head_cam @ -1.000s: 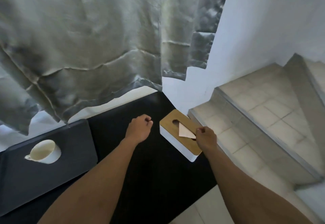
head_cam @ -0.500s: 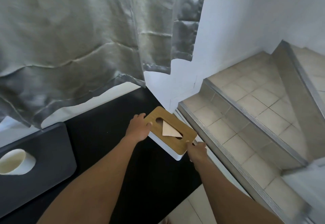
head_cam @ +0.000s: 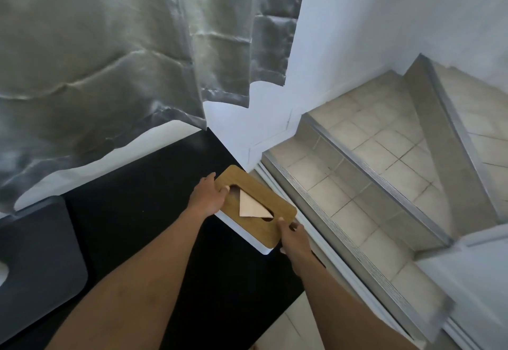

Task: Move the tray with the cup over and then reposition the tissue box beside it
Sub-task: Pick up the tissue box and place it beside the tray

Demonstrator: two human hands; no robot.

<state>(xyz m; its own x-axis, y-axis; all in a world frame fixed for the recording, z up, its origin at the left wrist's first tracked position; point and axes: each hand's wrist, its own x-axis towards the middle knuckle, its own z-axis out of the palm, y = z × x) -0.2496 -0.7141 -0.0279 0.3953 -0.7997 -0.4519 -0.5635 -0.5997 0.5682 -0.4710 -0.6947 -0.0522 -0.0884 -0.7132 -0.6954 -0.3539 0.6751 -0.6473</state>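
The tissue box, white with a wooden lid and a pale tissue sticking out of its slot, is at the right edge of the black table. My left hand grips its far-left end. My right hand grips its near-right end. I cannot tell whether the box is lifted or resting. The dark grey tray lies at the table's left side. Only a sliver of the white cup shows at the frame's left edge.
A crumpled grey curtain hangs over the back of the table. A white wall is behind. Tiled stairs with metal edging rise on the right, close to the table's right edge.
My left hand reached over and took hold of the box's far end, joining the right hand. The view swung right, so the tray and cup slid toward the left edge.
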